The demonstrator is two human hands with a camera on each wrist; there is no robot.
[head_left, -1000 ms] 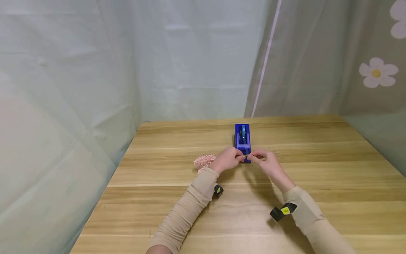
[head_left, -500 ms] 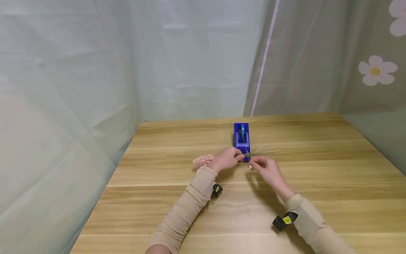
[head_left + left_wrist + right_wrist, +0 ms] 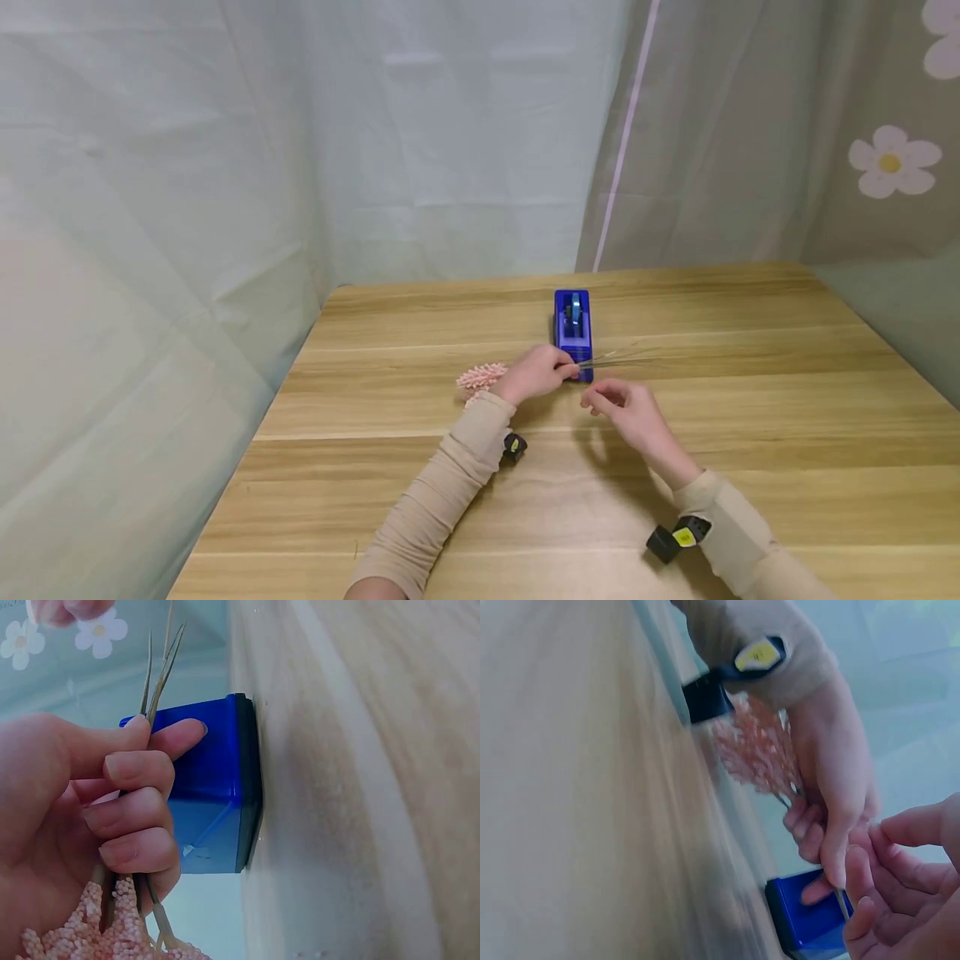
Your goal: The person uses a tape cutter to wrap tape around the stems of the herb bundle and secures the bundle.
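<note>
— Stems (image 3: 154, 679) of the pink flower sprigs (image 3: 480, 377): where are they held?

— They are gripped in the left hand (image 3: 534, 375), whose fingers (image 3: 139, 814) are curled tightly round them. The thin stem ends stick out past the thumb and forefinger, and the pink fluffy heads (image 3: 97, 934) are seen behind the heel of the hand, at the wrist side.

— And what is beside those fingers?

— A blue tape dispenser (image 3: 573, 329) is set on the wooden table (image 3: 750, 400), and the left forefinger tip is laid against its near end. In the head view, the stem ends are seen stretched out across the dispenser's near end to its right.

— How is the right hand (image 3: 626, 412) placed?

— It is held just apart from the dispenser, on the near side, a little above the table. Its fingers (image 3: 900, 892) are loosely bent, thumb and forefinger brought near each other. Whether anything thin is pinched between them cannot be told; nothing is plainly seen there.

— Are the two hands touching?

— No; a small gap is seen between them, with the stem ends nearer the left fingertips than the right.
</note>
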